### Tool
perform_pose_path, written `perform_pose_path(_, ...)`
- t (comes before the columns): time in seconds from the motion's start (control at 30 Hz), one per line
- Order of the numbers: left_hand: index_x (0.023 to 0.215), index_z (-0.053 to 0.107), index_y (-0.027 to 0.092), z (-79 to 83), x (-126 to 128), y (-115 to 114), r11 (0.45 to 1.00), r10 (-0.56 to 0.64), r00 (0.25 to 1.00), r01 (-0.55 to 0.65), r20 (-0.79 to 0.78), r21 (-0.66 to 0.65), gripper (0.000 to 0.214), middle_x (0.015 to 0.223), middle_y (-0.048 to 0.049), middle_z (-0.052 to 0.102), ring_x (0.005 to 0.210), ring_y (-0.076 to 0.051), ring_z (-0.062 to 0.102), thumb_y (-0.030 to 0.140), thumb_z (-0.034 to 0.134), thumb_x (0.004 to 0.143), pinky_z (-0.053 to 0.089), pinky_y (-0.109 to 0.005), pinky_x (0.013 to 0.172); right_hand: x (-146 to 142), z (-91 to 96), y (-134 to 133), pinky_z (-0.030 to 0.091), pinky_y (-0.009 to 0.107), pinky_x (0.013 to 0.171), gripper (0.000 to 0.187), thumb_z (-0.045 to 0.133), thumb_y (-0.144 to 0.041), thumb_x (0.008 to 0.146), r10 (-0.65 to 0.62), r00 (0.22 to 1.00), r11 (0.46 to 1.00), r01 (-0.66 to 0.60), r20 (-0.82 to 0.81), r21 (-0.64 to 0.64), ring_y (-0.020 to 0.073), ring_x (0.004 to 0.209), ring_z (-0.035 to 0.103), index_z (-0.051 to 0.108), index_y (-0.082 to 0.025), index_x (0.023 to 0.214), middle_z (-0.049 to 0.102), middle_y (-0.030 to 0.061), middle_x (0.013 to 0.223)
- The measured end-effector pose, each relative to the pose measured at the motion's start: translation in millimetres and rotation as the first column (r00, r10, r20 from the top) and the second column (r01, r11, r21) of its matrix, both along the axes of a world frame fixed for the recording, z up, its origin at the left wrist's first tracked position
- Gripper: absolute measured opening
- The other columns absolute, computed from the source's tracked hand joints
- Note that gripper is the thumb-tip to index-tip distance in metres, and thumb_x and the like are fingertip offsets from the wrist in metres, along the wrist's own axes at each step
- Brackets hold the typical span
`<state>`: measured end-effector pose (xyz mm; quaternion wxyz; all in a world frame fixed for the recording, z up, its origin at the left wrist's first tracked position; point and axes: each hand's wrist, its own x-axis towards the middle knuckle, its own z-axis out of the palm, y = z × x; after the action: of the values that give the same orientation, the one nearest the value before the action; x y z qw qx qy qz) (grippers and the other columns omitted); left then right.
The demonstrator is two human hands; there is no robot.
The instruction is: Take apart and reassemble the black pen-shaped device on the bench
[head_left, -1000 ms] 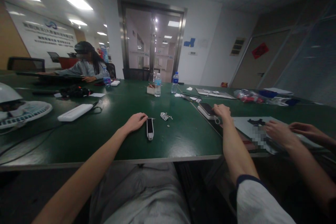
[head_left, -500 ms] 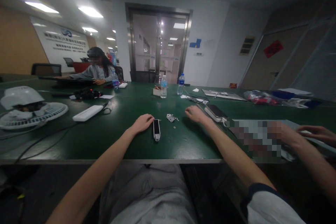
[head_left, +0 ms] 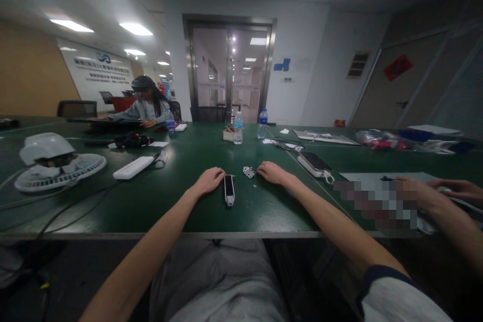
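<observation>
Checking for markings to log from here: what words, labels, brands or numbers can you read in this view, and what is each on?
Nothing here can be read with certainty.
The wall sign: a logo over lines of characters, too small to read.
The water bottle label: too small to read.
The red door sign: too blurred to read.

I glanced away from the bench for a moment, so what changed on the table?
The right hand left the black-topped white device and moved left, now resting beside the small metal plate, holding nothing. The left hand stayed beside the black-and-white oblong device. Those objects stayed put.
</observation>
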<state>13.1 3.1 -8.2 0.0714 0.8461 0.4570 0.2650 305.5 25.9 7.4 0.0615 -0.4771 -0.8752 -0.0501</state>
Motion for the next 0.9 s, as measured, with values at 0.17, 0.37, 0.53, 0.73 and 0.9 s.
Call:
perform_pose_path(0.17,0.094,0.064,0.017,-1.0,-0.9,1.7,1.0,-0.011,1.0,0.011,-0.002,0.006,0.032,0.092,-0.0066,0.063,0.084,-0.018,0.057,0.035,0.038,0.089,0.044,-0.029,0.075,5.7,0.3,-0.4,0.039,0.024,0.086,0.029,0.044,-0.03,0.089,0.055,0.997,0.998,-0.057,-0.049,-0.029,0.0172,0.096,0.056,0.065,-0.019,0.107,0.063,0.0088,0.104)
perform_pose_path(0.37,0.094,0.064,0.017,-2.8,-1.4,3.2,1.0,-0.012,1.0,0.012,0.001,0.005,0.032,0.091,-0.0062,0.063,0.083,-0.018,0.057,0.036,0.038,0.089,0.045,-0.029,0.075,3.4,3.2,-6.2,0.04,0.024,0.084,0.026,0.048,-0.027,0.086,0.027,0.998,0.999,-0.029,-0.056,-0.026,0.0178,0.093,0.058,0.066,-0.018,0.102,0.064,0.0087,0.101)
perform_pose_path(0.53,0.095,0.064,0.017,-3.3,-1.2,3.7,1.0,-0.014,1.0,0.014,-0.002,0.005,0.034,0.092,-0.0064,0.062,0.084,-0.018,0.057,0.037,0.037,0.09,0.044,-0.029,0.076,-3.0,8.2,-11.0,0.041,0.022,0.079,0.022,0.05,-0.023,0.085,-0.038,0.998,0.998,0.035,-0.056,-0.051,0.018,0.091,0.06,0.067,-0.017,0.098,0.066,0.0079,0.098)
perform_pose_path(0.73,0.094,0.064,0.017,-4.2,0.0,4.9,1.0,0.013,1.0,-0.013,-0.009,-0.015,0.032,0.092,-0.0061,0.062,0.084,-0.017,0.056,0.034,0.038,0.089,0.044,-0.028,0.077,-7.3,6.6,-7.2,0.041,0.02,0.074,0.022,0.049,-0.022,0.085,-0.142,0.989,0.981,0.134,-0.047,-0.137,0.0176,0.088,0.061,0.067,-0.014,0.096,0.067,0.0093,0.097)
perform_pose_path(0.9,0.094,0.064,0.017,-5.2,-0.6,5.3,1.0,0.012,1.0,-0.012,-0.015,-0.01,0.032,0.091,-0.0056,0.062,0.082,-0.017,0.056,0.035,0.038,0.089,0.044,-0.028,0.074,-6.8,4.0,-5.8,0.041,0.021,0.072,0.02,0.049,-0.021,0.085,-0.153,0.985,0.978,0.139,-0.081,-0.156,0.0176,0.087,0.061,0.066,-0.014,0.095,0.067,0.0092,0.095)
